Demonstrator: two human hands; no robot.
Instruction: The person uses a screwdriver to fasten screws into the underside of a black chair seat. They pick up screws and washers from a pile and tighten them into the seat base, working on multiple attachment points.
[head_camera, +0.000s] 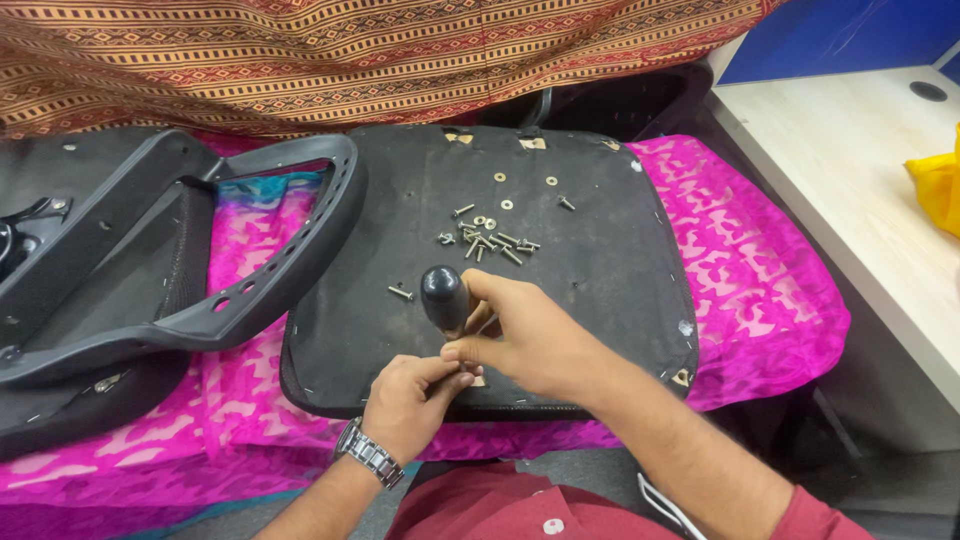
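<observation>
Both hands, the left hand (408, 400) and right hand (520, 335), pinch a black-handled screwdriver (444, 297) above the black seat pad (600, 250), near loose screws (490, 240).

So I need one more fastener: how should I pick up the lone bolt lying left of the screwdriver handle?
Pinch the bolt across its thin shank from straight above. It lies flat on the black seat base, apart from the pile, so nothing crowds the fingers.
</observation>
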